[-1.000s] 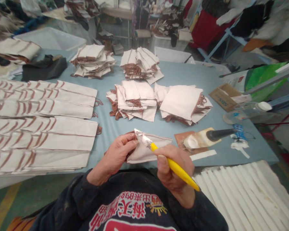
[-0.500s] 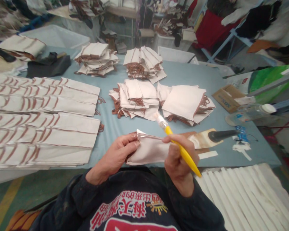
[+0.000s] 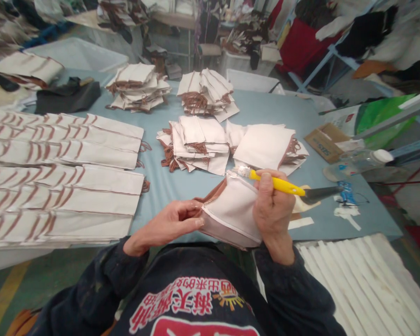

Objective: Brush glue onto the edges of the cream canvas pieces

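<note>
My left hand (image 3: pixel 170 223) pinches the left corner of an off-white sewn panel (image 3: pixel 231 205) with a brown inner side, near the table's front edge. The panel is tilted and fanned out. My right hand (image 3: pixel 275 210) grips a brush by its yellow handle (image 3: pixel 285 185). White, paste-like stuff coats the brush tip, which lies at the panel's upper corner. The right hand's lower part covers the panel's right side; whether it also holds it I cannot tell. Behind the hand, a dark handle (image 3: pixel 324 193) sticks out from a pale, smeared item, partly hidden.
Overlapping off-white panels with brown edges (image 3: pixel 101 182) cover the table's left. Stacks of similar pieces (image 3: pixel 203 135) stand ahead, another stack (image 3: pixel 262 144) right of them. A clear bottle (image 3: pixel 359 165) and small carton (image 3: pixel 327 142) are at right. White strips (image 3: pixel 357 280) lie front right.
The brush has swung from slanting steeply to nearly level, its tip now at the panel's upper corner. The panel has turned and lifted, showing its brown side. My left hand still grips its left end.
</note>
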The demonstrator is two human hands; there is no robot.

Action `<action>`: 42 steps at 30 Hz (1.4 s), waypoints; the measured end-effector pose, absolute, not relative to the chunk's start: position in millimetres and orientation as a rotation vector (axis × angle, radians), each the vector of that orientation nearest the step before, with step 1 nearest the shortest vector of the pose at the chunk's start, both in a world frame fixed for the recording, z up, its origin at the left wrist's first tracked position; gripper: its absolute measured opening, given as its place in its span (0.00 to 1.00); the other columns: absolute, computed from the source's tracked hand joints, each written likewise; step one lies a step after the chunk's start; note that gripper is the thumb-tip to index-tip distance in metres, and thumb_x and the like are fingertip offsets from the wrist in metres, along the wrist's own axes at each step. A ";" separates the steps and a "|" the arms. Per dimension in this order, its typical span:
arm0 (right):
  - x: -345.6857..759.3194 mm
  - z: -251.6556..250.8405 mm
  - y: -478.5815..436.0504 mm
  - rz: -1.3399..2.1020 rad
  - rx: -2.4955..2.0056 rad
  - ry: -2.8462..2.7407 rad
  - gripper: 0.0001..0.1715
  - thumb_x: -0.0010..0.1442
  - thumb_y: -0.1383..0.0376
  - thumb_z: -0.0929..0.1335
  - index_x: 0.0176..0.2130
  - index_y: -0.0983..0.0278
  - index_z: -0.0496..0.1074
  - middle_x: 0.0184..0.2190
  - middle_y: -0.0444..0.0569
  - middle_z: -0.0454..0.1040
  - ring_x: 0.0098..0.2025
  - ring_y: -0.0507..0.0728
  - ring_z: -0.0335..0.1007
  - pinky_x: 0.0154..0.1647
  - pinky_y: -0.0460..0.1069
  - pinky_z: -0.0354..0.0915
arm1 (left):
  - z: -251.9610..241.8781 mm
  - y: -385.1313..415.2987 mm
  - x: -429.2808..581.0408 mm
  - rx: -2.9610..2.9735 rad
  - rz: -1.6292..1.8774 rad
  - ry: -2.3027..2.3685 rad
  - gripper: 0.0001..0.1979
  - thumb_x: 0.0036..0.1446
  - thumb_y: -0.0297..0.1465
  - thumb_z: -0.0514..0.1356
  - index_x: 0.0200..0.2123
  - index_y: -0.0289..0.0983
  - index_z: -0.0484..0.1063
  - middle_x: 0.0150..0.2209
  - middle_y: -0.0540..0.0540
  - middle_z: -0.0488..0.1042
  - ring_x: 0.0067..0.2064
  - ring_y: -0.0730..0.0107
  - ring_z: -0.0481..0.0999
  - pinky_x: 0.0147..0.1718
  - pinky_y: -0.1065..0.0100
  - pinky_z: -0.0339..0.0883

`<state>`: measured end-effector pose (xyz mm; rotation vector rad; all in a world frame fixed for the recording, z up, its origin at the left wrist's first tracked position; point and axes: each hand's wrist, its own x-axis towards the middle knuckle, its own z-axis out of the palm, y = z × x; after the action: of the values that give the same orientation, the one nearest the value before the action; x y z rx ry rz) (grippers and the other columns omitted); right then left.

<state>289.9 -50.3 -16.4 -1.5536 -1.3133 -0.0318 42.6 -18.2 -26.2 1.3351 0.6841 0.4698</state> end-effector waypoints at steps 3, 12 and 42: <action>288.5 -26.0 -43.9 -0.014 -1.583 -1.308 0.20 0.76 0.54 0.61 0.43 0.63 0.76 0.31 0.47 0.79 0.28 0.55 0.76 0.32 0.50 0.70 | -21.0 -25.3 45.9 1.572 0.481 0.660 0.10 0.66 0.33 0.61 0.36 0.33 0.79 0.34 0.48 0.75 0.35 0.69 0.70 0.37 0.70 0.65; 283.3 -24.1 -79.5 0.128 -1.439 -1.316 0.15 0.74 0.57 0.64 0.50 0.61 0.77 0.27 0.43 0.78 0.28 0.54 0.75 0.31 0.50 0.71 | -22.2 -36.3 41.8 1.633 0.421 0.696 0.11 0.63 0.27 0.54 0.37 0.34 0.78 0.31 0.50 0.76 0.32 0.71 0.70 0.34 0.71 0.64; 253.5 8.6 -105.3 0.308 -0.942 -1.944 0.08 0.75 0.69 0.62 0.45 0.63 0.71 0.24 0.43 0.77 0.21 0.52 0.71 0.22 0.49 0.65 | -29.4 -28.7 48.1 1.553 0.496 0.800 0.18 0.74 0.37 0.55 0.37 0.33 0.79 0.35 0.46 0.81 0.35 0.68 0.74 0.35 0.71 0.67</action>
<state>253.5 -105.3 8.6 -0.9419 -1.9443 0.3079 48.1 -28.7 -29.4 1.5529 0.7999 0.4962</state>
